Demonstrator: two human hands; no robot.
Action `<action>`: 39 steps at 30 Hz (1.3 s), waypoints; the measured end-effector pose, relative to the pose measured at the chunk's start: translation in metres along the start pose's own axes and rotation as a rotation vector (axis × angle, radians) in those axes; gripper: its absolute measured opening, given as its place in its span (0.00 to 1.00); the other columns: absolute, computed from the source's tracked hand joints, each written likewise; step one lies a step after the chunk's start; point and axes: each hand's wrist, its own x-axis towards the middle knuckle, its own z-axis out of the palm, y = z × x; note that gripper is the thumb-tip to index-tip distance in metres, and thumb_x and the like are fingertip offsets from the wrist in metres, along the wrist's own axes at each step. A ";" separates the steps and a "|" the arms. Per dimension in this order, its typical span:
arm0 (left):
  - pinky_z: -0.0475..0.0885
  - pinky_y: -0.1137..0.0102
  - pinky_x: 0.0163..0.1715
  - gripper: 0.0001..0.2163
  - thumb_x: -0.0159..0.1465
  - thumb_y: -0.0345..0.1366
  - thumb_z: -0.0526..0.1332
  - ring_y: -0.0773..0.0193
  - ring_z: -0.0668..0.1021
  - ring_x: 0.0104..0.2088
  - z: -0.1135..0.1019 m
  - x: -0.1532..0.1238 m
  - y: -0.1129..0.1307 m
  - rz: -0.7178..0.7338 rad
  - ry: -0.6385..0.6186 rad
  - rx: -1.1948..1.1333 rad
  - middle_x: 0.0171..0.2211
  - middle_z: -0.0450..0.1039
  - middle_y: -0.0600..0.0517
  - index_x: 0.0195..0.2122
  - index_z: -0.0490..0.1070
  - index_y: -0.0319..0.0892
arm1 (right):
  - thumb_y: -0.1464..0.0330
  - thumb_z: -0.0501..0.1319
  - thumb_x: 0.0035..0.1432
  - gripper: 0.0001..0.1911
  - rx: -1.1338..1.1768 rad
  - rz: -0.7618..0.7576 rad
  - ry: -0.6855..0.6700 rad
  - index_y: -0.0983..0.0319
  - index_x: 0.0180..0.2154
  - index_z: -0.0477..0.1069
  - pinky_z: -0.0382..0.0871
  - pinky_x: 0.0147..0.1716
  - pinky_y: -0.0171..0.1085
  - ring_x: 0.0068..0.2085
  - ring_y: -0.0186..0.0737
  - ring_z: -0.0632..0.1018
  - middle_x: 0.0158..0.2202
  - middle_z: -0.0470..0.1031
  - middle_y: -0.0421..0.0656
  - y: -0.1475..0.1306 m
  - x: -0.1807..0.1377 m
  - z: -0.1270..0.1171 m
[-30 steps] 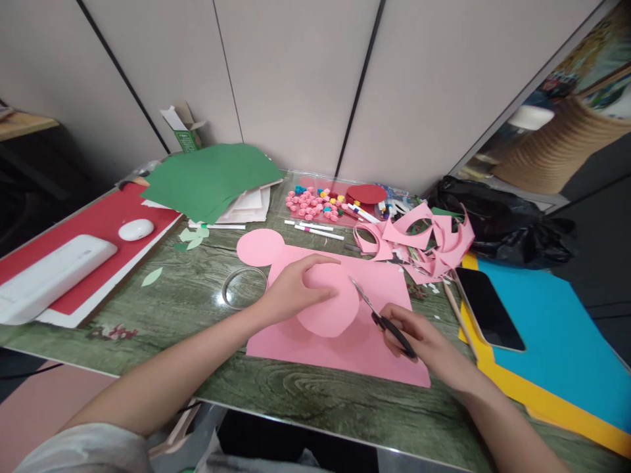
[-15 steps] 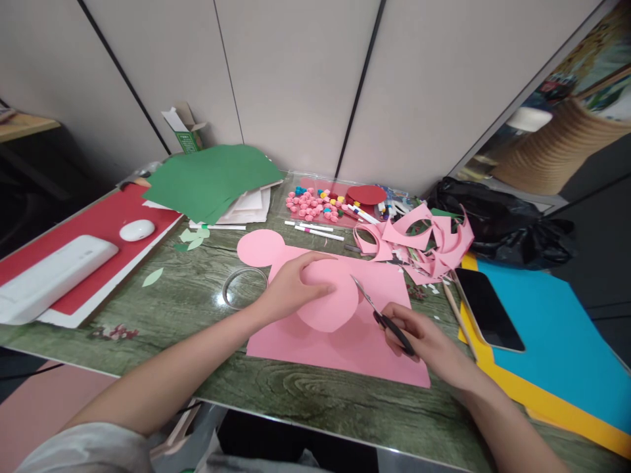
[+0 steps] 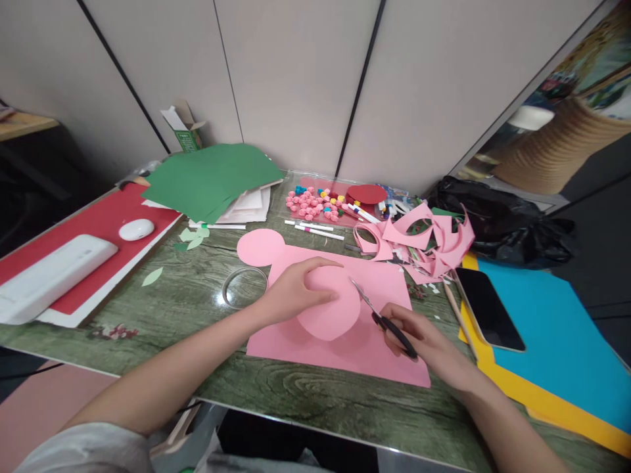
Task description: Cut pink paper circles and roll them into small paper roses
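Observation:
My left hand (image 3: 298, 289) grips a roundish pink paper piece (image 3: 331, 314) by its upper left, thumb on top, and holds it above a pink paper sheet (image 3: 290, 341). In my right hand (image 3: 411, 335) is a pair of scissors (image 3: 394, 334) with black handles. Their blades point up and left, close to the right edge of the held piece; whether they touch it I cannot tell. Another pink paper circle (image 3: 261, 247) lies at the sheet's upper left corner. Beside it is a roll of tape (image 3: 245, 288), left of my left hand.
Pink paper scraps (image 3: 428, 240) are heaped at the back right, near a black plastic bag (image 3: 503, 223). A phone (image 3: 489, 309) rests on blue paper (image 3: 557, 328). Behind are white pens (image 3: 315, 230) and small pink pieces (image 3: 309, 203). Green paper (image 3: 211, 177) lies at the back left.
The held pink piece has turned slightly and moved a little down, with my left fingers shifting slightly. The scissors stay in almost the same spot.

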 end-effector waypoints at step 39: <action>0.64 0.61 0.53 0.21 0.51 0.33 0.65 0.58 0.71 0.52 0.001 0.002 -0.005 0.029 0.059 0.007 0.50 0.70 0.51 0.48 0.69 0.45 | 0.67 0.52 0.60 0.07 -0.006 0.004 0.004 0.62 0.30 0.62 0.52 0.21 0.31 0.23 0.29 0.62 0.21 0.61 0.35 -0.001 0.002 0.000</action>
